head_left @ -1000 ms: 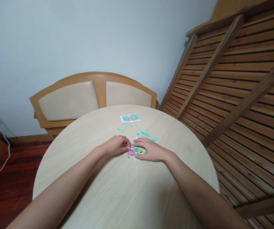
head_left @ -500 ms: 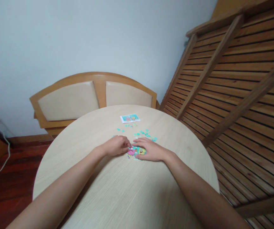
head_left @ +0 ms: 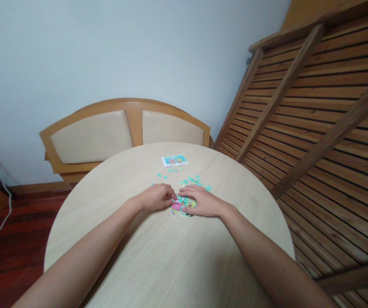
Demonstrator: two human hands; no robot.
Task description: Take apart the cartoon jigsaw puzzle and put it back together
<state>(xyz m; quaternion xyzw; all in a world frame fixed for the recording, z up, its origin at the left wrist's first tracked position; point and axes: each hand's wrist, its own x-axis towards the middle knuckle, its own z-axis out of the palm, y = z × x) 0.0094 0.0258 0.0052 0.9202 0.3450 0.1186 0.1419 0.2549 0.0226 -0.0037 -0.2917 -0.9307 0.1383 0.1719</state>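
Note:
A partly joined jigsaw puzzle [head_left: 191, 203] lies flat on the round table, showing a yellow cartoon figure and a pink one on turquoise. At its left edge is my left hand [head_left: 157, 197], its fingers curled together in a pinch. Whatever sits between those fingertips is too small and hidden to make out. My right hand [head_left: 205, 202] rests across the puzzle's right side, thumb and fingers spread apart around the yellow figure, covering part of it. Just beyond the right hand are several loose turquoise puzzle pieces [head_left: 194, 180].
The light wooden table [head_left: 158, 265] fills the middle. A picture card [head_left: 175, 160] lies toward its far side, with more loose pieces [head_left: 173, 170] in front. Behind stands a padded headboard [head_left: 92, 136] against the wall. A slatted wooden frame [head_left: 299, 128] leans on the right.
Both hands stay almost in place at the puzzle. A little more of its lower edge shows under my right thumb; the whole view has shifted very slightly.

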